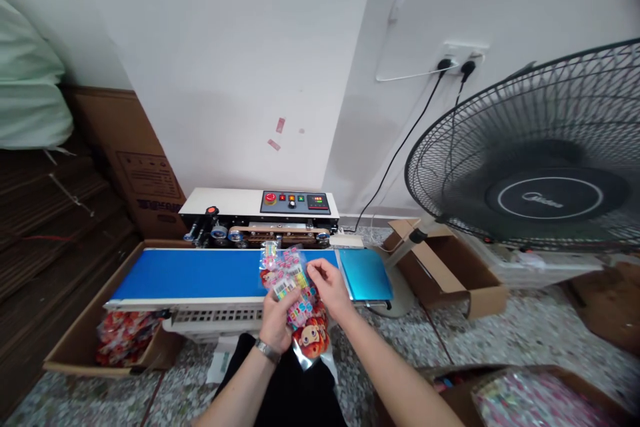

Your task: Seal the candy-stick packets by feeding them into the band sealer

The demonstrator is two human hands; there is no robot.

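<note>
My left hand is closed round a small bundle of printed plastic bags, with its thumb across the front. The bags show pink and blue lettering and a cartoon figure with orange hair. At their upper right edge, my right hand has its thumb and forefinger pinched together on a bag. Just behind them, another small clear bag lies over the blue conveyor belt. The belt runs along the front of a band sealer with a lit control panel.
Filled bags lie in a cardboard box below the belt's left end. A large fan stands at right, beside an open carton. Lower right, another box holds clear-wrapped packs. Stacked cardboard is at left.
</note>
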